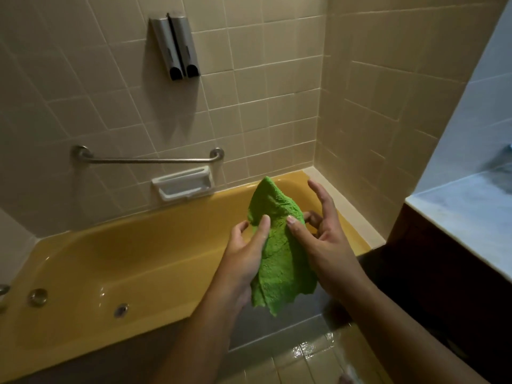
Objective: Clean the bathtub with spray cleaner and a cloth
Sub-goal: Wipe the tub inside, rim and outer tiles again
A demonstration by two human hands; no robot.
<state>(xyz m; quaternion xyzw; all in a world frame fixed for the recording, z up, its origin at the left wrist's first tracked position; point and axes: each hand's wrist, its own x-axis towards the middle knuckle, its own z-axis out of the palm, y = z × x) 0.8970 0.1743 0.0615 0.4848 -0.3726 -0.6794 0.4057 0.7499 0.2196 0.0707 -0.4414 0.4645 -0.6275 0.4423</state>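
Room: tiled bathroom, beige wall tiles point(277, 79), dim warm light; wet floor tiles point(293, 356) at the lower edge.
Bathtub: yellow bathtub point(124, 259) along the wall, basin bare, drain fitting point(121, 310) and round knob point(38, 296) near its left end.
Wall fittings: grab bar point(149, 161), white soap dish point(184, 182) just above the tub's far rim, twin grey dispenser point(177, 48) higher up.
Right side: pale worktop point(465, 217) over a dark cabinet, beside the tub's right end.
Cloth: green cloth point(277, 250), loose and crumpled, held in the air over the tub's near rim, toward its right end.
Left hand: left hand point(246, 259) grips the cloth, thumb pressed on its face, fingers point(241, 227) curled behind.
Right hand: right hand point(321, 239) pinches the cloth's right edge with the thumb; remaining fingers spread wide and free.
Spray cleaner: not in view.
Step in hand (judged): gathering or folding the cloth before wiping.
Advice: fold to a flat pad that fills the palm, tuck the trailing corner, then wipe from the far rim downward toward the drain.
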